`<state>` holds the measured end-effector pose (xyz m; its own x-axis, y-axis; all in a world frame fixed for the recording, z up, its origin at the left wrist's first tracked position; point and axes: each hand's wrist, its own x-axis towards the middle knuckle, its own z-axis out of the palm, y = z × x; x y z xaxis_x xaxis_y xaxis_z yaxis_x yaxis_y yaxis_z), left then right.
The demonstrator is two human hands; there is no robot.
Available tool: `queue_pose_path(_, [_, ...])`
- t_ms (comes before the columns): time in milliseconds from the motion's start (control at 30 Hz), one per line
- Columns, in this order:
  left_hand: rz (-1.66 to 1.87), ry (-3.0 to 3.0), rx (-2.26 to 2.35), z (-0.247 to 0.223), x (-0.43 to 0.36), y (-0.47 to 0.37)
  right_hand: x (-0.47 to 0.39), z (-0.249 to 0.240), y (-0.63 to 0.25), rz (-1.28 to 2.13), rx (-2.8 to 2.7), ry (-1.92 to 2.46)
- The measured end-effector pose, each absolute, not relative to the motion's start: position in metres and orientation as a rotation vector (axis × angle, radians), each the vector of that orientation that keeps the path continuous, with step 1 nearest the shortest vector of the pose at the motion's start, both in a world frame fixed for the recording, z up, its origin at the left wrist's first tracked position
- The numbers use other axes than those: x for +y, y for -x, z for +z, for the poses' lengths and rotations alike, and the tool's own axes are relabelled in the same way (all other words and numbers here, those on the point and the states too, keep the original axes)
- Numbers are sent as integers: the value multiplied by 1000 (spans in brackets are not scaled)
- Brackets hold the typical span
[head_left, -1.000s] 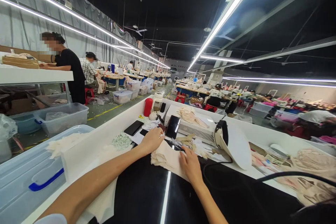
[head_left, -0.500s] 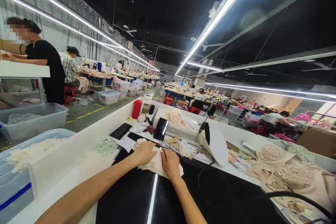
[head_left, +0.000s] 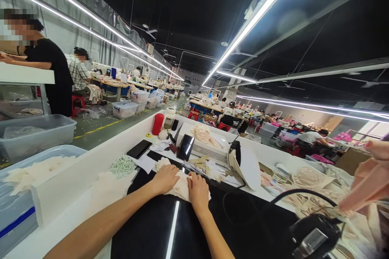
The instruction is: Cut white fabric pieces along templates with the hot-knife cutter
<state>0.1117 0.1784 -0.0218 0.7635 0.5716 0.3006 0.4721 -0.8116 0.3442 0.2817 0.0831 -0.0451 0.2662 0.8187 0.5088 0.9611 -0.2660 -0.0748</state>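
Note:
Cream fabric (head_left: 181,189) lies bunched on the glossy black tabletop (head_left: 152,226), in front of an upright phone (head_left: 185,147). My left hand (head_left: 165,179) rests on the left part of the cloth, fingers spread over it. On its right part lies my right hand (head_left: 198,190), fingers stretched forward and slightly bent. Both palms face down, and the hands are apart with cloth showing between them. Fabric under the palms is hidden.
A flat phone (head_left: 139,149), green cord (head_left: 123,166) and red bottle (head_left: 157,124) are at the left. A white visor (head_left: 246,166) stands behind. Beige garments (head_left: 313,178) pile up at right, near a black device (head_left: 317,234) and pink cloth (head_left: 364,182).
A black device and pink cloth have come into view at the right edge, and the black cable there has shifted. My hands stay on the cream fabric, almost unmoved.

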Motion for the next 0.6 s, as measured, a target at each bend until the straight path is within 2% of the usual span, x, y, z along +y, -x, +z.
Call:
queue_pose_path(200, [584, -2729, 853, -23, 175, -112, 82, -42, -269, -533, -1698, 1996])
queue_pose_path(367, [595, -2736, 877, -21, 172, -116, 75, -62, -259, -446, -1795, 1888])
queue_pose_path(600, [583, -2656, 894, -3, 161, -118, 54, -61, -262, -408, -1858, 1670])
